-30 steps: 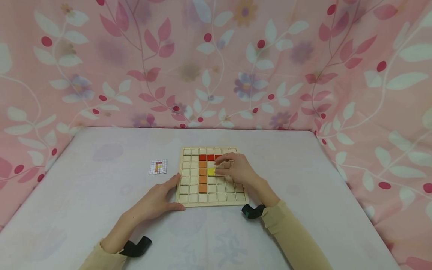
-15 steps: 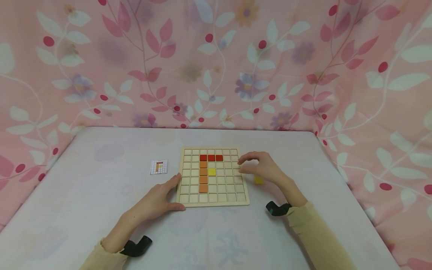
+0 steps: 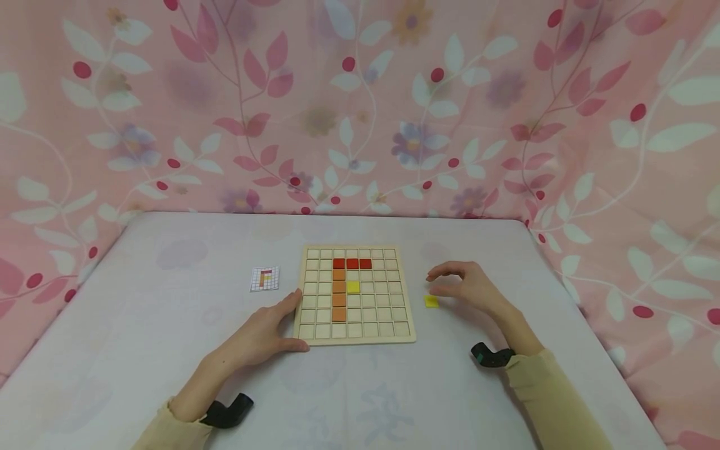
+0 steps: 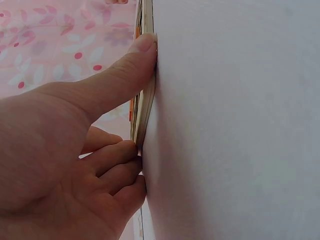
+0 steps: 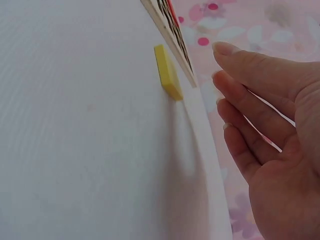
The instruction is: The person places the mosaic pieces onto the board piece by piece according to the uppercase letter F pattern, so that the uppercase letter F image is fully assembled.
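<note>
A wooden grid board (image 3: 382,312) lies on the table. Three red tiles (image 3: 352,264) form a row on it, several orange tiles (image 3: 339,287) run down a column, and a yellow tile (image 3: 352,287) sits beside that column. My left hand (image 3: 255,334) touches the board's left side with its fingers, the thumb at the near left corner. My right hand (image 3: 469,289) hovers right of the board, holding nothing, thumb and fingers apart. A loose yellow tile (image 3: 431,302) lies on the table just below its fingertips; the right wrist view shows this yellow tile (image 5: 168,72) apart from the hand.
Left of the board lies a small pattern card (image 3: 264,279) with a printed grid and coloured squares. The table has a white cloth (image 3: 360,394). A pink floral curtain (image 3: 360,112) hangs behind and at the sides.
My right hand has moved off the board to the right, letting go of the yellow tile there, and is now over the loose yellow tile. My left hand stays in place.
</note>
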A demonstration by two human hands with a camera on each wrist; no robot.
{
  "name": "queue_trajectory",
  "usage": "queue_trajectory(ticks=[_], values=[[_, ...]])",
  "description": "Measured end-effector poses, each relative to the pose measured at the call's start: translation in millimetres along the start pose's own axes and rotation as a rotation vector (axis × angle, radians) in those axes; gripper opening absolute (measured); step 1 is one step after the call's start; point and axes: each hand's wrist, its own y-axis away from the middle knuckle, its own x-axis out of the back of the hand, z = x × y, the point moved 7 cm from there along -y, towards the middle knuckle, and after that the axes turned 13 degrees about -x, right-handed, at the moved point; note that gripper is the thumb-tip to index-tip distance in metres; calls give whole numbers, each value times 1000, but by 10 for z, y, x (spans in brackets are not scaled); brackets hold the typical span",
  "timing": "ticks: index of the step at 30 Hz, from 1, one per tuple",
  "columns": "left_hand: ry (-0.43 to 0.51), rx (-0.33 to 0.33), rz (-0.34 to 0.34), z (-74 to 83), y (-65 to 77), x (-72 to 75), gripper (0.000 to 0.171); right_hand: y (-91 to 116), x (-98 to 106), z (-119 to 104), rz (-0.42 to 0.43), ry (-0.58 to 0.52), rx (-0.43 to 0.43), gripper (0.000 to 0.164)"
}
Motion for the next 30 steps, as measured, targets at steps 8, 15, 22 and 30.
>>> queue_trajectory(ticks=[8, 15, 22, 30], values=[[-4, 4, -2, -12, 2, 8, 110, 41, 8, 49, -24, 22, 9, 27], [-3, -7, -1, -8, 2, 4, 109, 55, -61, 86, -95, 34, 16, 30], [-6, -9, 0, -9, 4, 3, 109, 107, -94, 8, -122, 33, 44, 30], [8, 5, 0, -11, -2, -6, 109, 73, -112, 71, -86, 61, 38, 30]])
